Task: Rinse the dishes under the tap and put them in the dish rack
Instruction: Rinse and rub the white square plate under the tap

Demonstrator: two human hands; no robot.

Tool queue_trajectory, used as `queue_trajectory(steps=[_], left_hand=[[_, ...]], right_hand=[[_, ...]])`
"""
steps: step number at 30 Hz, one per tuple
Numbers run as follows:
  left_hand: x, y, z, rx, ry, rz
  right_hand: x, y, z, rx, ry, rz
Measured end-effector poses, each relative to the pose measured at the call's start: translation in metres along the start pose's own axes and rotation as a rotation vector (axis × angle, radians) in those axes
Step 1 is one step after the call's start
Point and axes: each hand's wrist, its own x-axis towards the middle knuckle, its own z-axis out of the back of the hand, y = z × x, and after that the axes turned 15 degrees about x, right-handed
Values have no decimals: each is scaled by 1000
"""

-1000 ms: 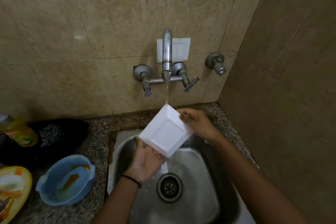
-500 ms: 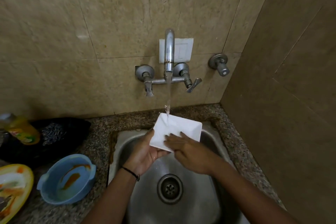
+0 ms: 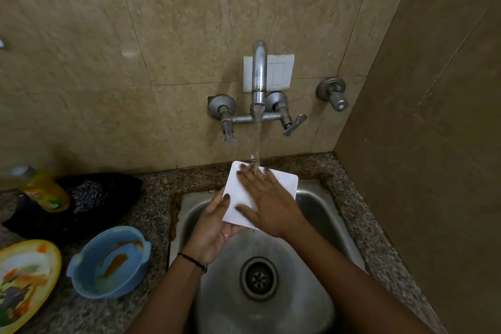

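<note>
A white square dish (image 3: 240,198) is held over the steel sink (image 3: 320,214), under the running tap (image 3: 259,76). My left hand (image 3: 214,225) grips its lower left edge from beneath, thumb on top. My right hand (image 3: 267,200) lies flat on the dish's upper face with fingers spread, and the water stream lands on its fingertips at the dish's far edge. A blue bowl (image 3: 108,262) with orange sauce streaks and a yellow plate (image 3: 24,279) with food remains sit on the counter to the left. No dish rack is in view.
A yellow bottle (image 3: 43,190) and a metal scrubber (image 3: 88,195) rest on a dark cloth (image 3: 113,184) at the back left of the granite counter (image 3: 157,198). The sink drain (image 3: 259,278) lies below my hands. A tiled side wall (image 3: 420,171) closes in on the right.
The dish has been turned from tilted on edge to lying flatter under the stream. My right hand has moved from its far corner onto its face and slid towards the far edge.
</note>
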Motion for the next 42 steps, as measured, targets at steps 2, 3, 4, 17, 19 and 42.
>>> queue_trajectory(steps=[2, 3, 4, 17, 19, 42], left_hand=[[2, 1, -1, 8, -24, -15], [2, 3, -1, 8, -31, -23], [2, 5, 1, 2, -44, -27], [0, 30, 12, -8, -27, 123], [-3, 25, 10, 81, -29, 140], [-24, 3, -21, 561, -237, -179]], right_hand=[[-2, -2, -4, -122, -112, -114], [-3, -3, -4, -150, -195, -199], [-5, -6, -1, -133, -274, -309], [-49, -21, 15, 936, -47, -658], [-44, -30, 29, 767, -32, -642], [45, -20, 93, 451, -585, -512]])
